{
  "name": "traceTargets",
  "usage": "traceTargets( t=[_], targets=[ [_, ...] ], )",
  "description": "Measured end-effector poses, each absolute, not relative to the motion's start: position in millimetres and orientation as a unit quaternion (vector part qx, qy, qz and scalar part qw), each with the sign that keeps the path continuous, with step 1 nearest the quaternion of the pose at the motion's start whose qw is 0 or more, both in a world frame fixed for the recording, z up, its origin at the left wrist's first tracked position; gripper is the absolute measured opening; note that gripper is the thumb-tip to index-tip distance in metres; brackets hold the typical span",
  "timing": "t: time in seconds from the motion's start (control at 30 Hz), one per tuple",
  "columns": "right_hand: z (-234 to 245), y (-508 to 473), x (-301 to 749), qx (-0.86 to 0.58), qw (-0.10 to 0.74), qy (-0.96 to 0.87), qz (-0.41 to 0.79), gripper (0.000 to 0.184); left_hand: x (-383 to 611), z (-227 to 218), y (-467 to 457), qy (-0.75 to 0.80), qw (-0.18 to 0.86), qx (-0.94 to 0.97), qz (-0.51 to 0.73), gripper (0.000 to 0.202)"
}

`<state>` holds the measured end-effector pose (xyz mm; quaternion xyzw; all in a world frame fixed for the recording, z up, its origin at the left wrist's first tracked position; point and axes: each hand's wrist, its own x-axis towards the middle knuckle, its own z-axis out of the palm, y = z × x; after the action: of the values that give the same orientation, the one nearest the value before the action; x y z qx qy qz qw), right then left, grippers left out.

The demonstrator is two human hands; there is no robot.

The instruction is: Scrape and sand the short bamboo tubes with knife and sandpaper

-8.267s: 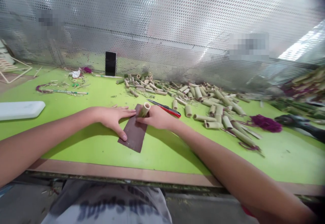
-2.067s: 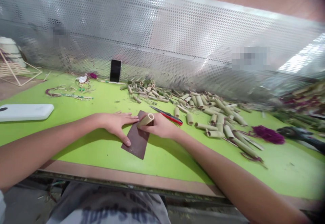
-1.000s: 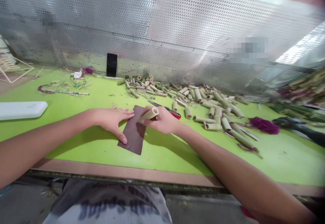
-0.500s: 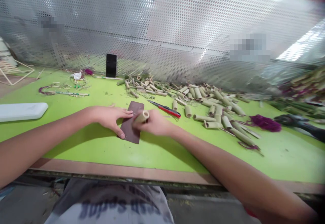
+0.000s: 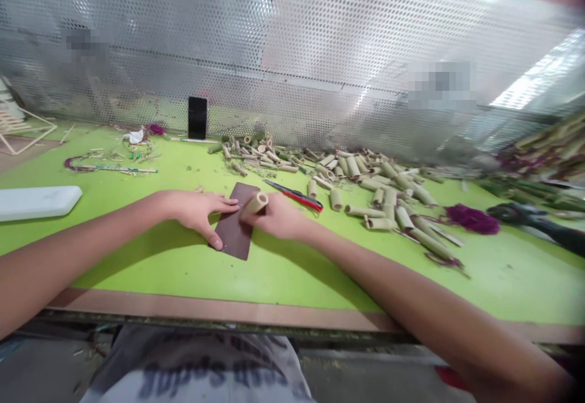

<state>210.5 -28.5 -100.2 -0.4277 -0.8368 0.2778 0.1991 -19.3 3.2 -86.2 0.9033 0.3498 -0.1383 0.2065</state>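
Note:
My left hand (image 5: pixel 197 213) lies spread on a brown sheet of sandpaper (image 5: pixel 235 246), with the thumb on its near left edge and the fingers along its far left side. Closed around a short bamboo tube (image 5: pixel 255 205) is my right hand (image 5: pixel 282 217). One cut end of the tube tilts up toward me, while its lower end meets the sandpaper; the exact contact is partly hidden by the fingers. A red and black utility knife (image 5: pixel 299 198) rests just beyond my right hand.
Many cut bamboo pieces (image 5: pixel 351 166) are heaped at the back and right. Purple twine (image 5: pixel 473 217) and a black tool (image 5: pixel 539 223) lie farther right. At left is a white block (image 5: pixel 39 202). A phone (image 5: pixel 198 118) leans against the perforated metal screen (image 5: pixel 292 43).
The bamboo tube, blurred by motion before, now shows more sharply and stands slightly higher over the sandpaper. My left hand keeps its place on the sheet. The whole view has shifted slightly.

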Motion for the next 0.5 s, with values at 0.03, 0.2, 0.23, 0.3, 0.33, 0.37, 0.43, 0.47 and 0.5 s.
traceTargets(
  t=[0.03,0.2,0.23,0.3,0.33,0.37,0.43,0.47,0.5],
  targets=[
    [-101.1,-29.1,209.1,-0.407,0.194,-0.845,0.287,0.01,-19.3,-86.4,3.6,0.346,0.206,0.905,-0.137,0.112],
    [-102.6,-32.6,201.0,-0.419,0.21,-0.845,0.258,0.012,-18.9,-87.9,5.5,0.347,0.197,0.907,-0.135,0.111],
    [-102.5,-32.9,200.0,-0.385,0.205,-0.858,0.272,0.009,-18.9,-88.4,5.9,0.348,0.197,0.907,-0.134,0.11],
    [-102.0,-33.1,199.2,-0.341,0.193,-0.873,0.291,0.01,-19.0,-89.2,6.4,0.347,0.198,0.907,-0.132,0.109],
    [-101.7,-32.9,199.5,-0.365,0.193,-0.866,0.283,0.009,-19.1,-89.6,6.7,0.345,0.198,0.908,-0.13,0.109],
    [-101.2,-32.6,200.0,-0.384,0.195,-0.86,0.274,0.009,-19.1,-89.8,6.8,0.343,0.198,0.909,-0.128,0.109],
    [-100.7,-31.6,201.6,-0.399,0.202,-0.854,0.267,0.009,-19.0,-89.8,7.0,0.34,0.2,0.91,-0.128,0.11],
    [-100.6,-30.9,202.5,-0.369,0.2,-0.862,0.283,0.012,-18.8,-89.5,7.0,0.337,0.201,0.91,-0.13,0.11],
    [-100.8,-30.2,203.3,-0.334,0.198,-0.872,0.299,0.017,-18.5,-89.1,6.9,0.337,0.203,0.91,-0.131,0.111]
  ],
)
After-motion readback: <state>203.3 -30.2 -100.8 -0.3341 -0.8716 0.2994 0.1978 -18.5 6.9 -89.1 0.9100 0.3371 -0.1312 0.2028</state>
